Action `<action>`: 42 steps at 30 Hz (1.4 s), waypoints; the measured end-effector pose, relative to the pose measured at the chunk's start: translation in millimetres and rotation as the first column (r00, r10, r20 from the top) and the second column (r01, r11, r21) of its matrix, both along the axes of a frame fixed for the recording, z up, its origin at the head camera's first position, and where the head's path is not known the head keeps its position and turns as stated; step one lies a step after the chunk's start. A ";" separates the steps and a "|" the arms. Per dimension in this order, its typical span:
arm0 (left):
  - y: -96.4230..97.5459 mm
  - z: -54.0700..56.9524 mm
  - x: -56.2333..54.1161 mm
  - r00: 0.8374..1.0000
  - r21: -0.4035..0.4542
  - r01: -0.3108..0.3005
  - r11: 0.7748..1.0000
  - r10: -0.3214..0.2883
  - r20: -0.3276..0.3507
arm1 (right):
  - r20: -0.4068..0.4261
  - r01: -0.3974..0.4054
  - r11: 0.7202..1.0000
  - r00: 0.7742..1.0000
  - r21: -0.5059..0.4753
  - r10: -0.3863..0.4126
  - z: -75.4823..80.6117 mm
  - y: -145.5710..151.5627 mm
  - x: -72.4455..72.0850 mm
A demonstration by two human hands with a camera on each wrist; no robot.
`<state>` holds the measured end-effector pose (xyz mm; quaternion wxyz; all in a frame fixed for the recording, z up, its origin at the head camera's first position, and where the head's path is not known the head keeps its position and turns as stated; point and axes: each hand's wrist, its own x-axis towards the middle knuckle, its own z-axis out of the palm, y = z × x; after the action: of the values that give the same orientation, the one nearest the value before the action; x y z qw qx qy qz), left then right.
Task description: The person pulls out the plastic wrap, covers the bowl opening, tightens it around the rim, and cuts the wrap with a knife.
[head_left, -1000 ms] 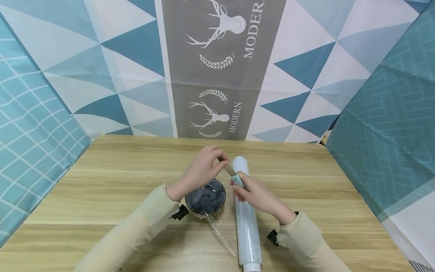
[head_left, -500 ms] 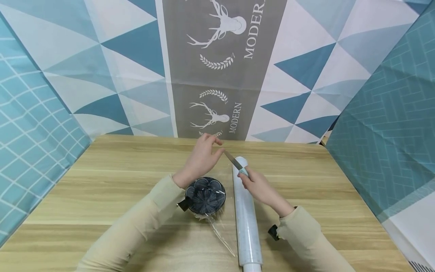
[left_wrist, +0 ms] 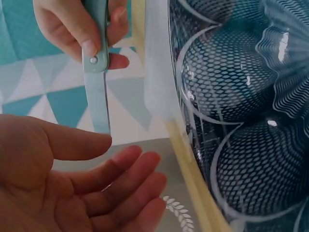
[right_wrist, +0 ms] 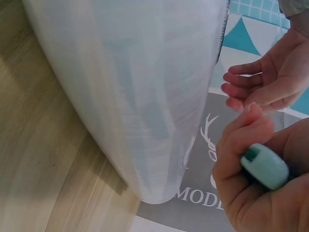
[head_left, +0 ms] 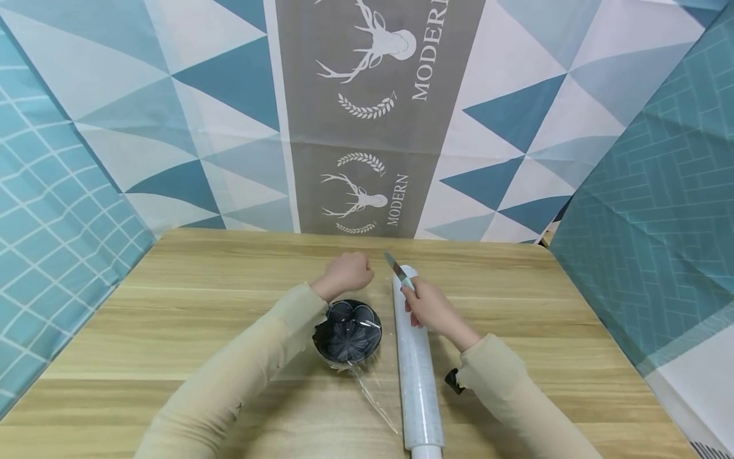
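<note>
Mint-handled knife (left_wrist: 95, 82) in right grip (head_left: 429, 307), blade (head_left: 394, 263) jutting forward.

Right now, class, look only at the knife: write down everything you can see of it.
The knife has a pale green, plastic-looking handle with a silvery rivet near the blade, which looks metallic, narrow and smooth. The blade is extended, pointing away from the person and slightly left. The right hand grips the handle near the far end of the pale roll; the tip is apart from the left hand. Contact with the roll is unclear.
</note>
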<state>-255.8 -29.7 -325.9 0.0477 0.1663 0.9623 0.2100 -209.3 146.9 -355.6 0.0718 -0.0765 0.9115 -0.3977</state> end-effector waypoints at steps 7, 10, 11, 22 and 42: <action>2.6 -12.7 -14.5 0.996 -0.091 0.049 0.995 -0.043 0.076 | 0.019 -0.008 1.000 1.000 0.028 0.008 -3.1 -3.7 -3.9; 4.3 -19.3 -18.1 0.994 -0.117 0.080 0.990 -0.071 0.079 | 0.015 -0.010 0.999 1.000 0.041 0.009 -4.2 -4.5 -5.3; 5.1 -21.0 -18.7 0.993 -0.100 0.084 0.991 -0.074 0.094 | 0.015 -0.010 0.999 1.000 0.046 0.010 -4.5 -4.8 -5.7; 12.9 -27.0 -16.7 0.980 -0.060 0.062 0.996 -0.050 0.191 | -0.013 -0.039 0.997 0.999 0.067 0.040 -4.4 -11.7 -4.0; 18.5 -23.1 -15.4 0.992 -0.075 0.043 0.996 -0.034 0.124 | -0.024 -0.055 0.969 0.998 0.239 0.062 -5.9 -20.4 -1.4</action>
<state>-271.2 -11.2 -349.0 0.1174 0.1696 0.9615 0.1815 -210.7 126.6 -361.5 0.0777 -0.1005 0.9510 -0.2819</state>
